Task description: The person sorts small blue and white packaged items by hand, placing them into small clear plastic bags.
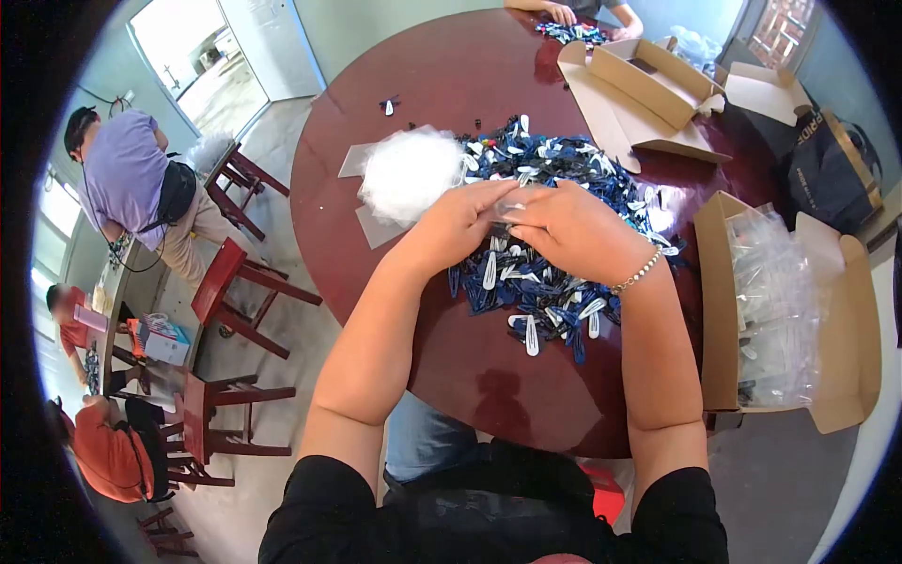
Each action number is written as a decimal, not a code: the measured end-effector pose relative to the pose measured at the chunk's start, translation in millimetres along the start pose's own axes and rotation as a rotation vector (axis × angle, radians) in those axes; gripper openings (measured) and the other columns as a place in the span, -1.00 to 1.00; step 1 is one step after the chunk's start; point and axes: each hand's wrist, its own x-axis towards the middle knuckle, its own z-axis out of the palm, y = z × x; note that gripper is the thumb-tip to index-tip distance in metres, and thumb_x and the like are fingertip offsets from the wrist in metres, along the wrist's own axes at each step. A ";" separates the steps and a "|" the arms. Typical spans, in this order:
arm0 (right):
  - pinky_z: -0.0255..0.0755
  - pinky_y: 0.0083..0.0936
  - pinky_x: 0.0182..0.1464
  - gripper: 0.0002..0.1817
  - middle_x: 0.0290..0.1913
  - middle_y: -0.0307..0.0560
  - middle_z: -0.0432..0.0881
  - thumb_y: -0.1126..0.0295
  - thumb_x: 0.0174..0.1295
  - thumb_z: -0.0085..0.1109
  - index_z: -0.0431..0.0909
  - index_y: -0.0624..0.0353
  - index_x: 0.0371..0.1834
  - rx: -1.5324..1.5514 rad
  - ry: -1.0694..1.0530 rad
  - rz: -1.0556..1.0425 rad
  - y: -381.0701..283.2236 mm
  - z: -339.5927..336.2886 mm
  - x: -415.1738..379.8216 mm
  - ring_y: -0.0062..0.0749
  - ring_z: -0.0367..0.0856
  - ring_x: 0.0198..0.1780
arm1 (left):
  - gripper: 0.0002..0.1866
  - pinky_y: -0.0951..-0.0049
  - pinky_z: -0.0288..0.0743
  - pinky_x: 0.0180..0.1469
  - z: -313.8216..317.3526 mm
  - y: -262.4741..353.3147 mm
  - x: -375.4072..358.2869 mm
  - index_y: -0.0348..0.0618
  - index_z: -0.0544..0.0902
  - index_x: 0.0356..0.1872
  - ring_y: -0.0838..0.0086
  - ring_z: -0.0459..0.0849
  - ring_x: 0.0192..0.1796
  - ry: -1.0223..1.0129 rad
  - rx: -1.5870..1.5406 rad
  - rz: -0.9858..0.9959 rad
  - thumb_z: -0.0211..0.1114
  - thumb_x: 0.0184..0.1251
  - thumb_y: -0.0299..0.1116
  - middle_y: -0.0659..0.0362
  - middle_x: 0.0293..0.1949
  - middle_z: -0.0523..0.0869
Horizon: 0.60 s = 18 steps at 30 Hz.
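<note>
Hands meet over the hair clips heaped on the tabletop: left hand and right hand together pinch a small clear bag, seemingly for filling.

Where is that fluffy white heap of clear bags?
The heap of clear bags lies on the round table, left of the hair clip pile, just beyond the left hand.
</note>
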 end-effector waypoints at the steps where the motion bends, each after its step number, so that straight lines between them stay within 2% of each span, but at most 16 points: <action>1: 0.30 0.02 0.26 -0.76 0.07 -0.02 0.63 0.31 0.36 0.05 0.65 0.15 -0.05 -0.064 0.012 0.007 0.4 0.6 -1.0 -0.06 0.58 0.07 | -0.52 0.37 0.36 0.31 0.2 -3.1 0.0 -0.18 0.49 0.28 0.22 0.57 0.26 0.004 0.001 0.005 0.11 0.33 -0.66 -0.02 0.23 0.60; 2: 0.27 0.05 0.30 -0.78 0.14 -0.07 0.60 0.35 0.35 0.06 0.65 0.12 -0.06 -0.098 -0.035 0.042 0.1 0.2 0.0 -0.11 0.57 0.10 | -0.50 0.35 0.37 0.32 0.3 -6.9 -0.4 -0.19 0.48 0.29 0.18 0.56 0.27 0.006 0.052 0.021 0.16 0.29 -0.64 -0.03 0.23 0.59; 4: 0.26 0.05 0.30 -0.77 0.12 -0.07 0.61 0.37 0.35 0.06 0.62 0.12 -0.02 -0.144 0.007 0.041 -5.9 -2.7 -0.6 -0.12 0.57 0.10 | -0.47 0.33 0.37 0.33 -1.4 -4.2 -0.2 -0.19 0.47 0.29 0.14 0.55 0.28 0.009 0.104 0.040 0.22 0.25 -0.62 -0.05 0.24 0.58; 6: 0.26 0.05 0.30 -0.76 0.11 -0.06 0.62 0.38 0.34 0.06 0.60 0.11 0.01 -0.190 0.050 0.040 -9.3 1.5 -1.3 -0.13 0.58 0.10 | -0.36 0.26 0.39 0.32 -1.9 2.9 -1.8 -0.19 0.45 0.31 0.08 0.52 0.28 0.143 0.231 0.033 0.36 0.12 -0.55 -0.07 0.22 0.57; 7: 0.25 0.06 0.30 -0.74 0.12 -0.05 0.61 0.40 0.34 0.06 0.57 0.11 0.05 -0.186 0.133 0.009 -8.2 9.3 -0.4 -0.14 0.58 0.11 | -0.36 0.26 0.39 0.32 -2.3 8.1 -1.0 -0.19 0.45 0.31 0.08 0.52 0.28 0.145 0.232 0.037 0.36 0.12 -0.55 -0.07 0.22 0.57; 8: 0.25 0.07 0.30 -0.72 0.13 -0.03 0.60 0.42 0.33 0.05 0.54 0.11 0.09 -0.182 0.216 -0.023 -9.0 13.9 0.8 -0.15 0.57 0.13 | -0.29 0.24 0.37 0.33 -2.4 13.7 0.3 -0.20 0.44 0.31 0.07 0.49 0.30 0.194 0.286 0.087 0.44 0.02 -0.51 -0.03 0.23 0.57; 9: 0.24 0.08 0.30 -0.67 0.16 -0.03 0.59 0.44 0.32 0.05 0.50 0.12 0.14 -0.192 0.075 0.011 -14.9 10.7 2.5 -0.18 0.55 0.18 | -0.21 0.21 0.35 0.35 -2.5 16.3 1.5 -0.22 0.42 0.31 0.06 0.46 0.31 0.243 0.339 0.138 0.52 -0.08 -0.46 0.02 0.23 0.56; 13: 0.22 0.10 0.32 -0.66 0.22 -0.01 0.54 0.49 0.27 0.03 0.51 0.16 0.13 -0.171 -0.066 0.018 -25.4 14.0 7.7 -0.17 0.48 0.27 | -0.20 0.21 0.36 0.33 -5.3 9.1 2.3 -0.22 0.45 0.29 0.08 0.49 0.28 0.172 0.277 0.195 0.54 -0.12 -0.46 0.02 0.22 0.58; 15: 0.19 0.12 0.35 -0.61 0.26 0.02 0.50 0.53 0.21 0.01 0.51 0.20 0.14 -0.184 0.041 -0.049 -25.0 15.1 6.2 -0.16 0.41 0.34 | -0.29 0.25 0.43 0.26 -7.1 10.8 1.1 -0.18 0.49 0.25 0.12 0.59 0.18 0.084 0.132 0.143 0.50 -0.06 -0.49 -0.03 0.14 0.62; 18: 0.15 0.14 0.38 -0.56 0.28 0.03 0.47 0.55 0.16 0.00 0.50 0.23 0.16 -0.228 0.084 -0.078 -23.8 17.0 5.3 -0.15 0.37 0.37 | -0.29 0.27 0.44 0.25 -7.6 16.0 1.1 -0.18 0.50 0.24 0.15 0.59 0.18 0.078 0.103 0.101 0.51 -0.07 -0.50 -0.01 0.12 0.63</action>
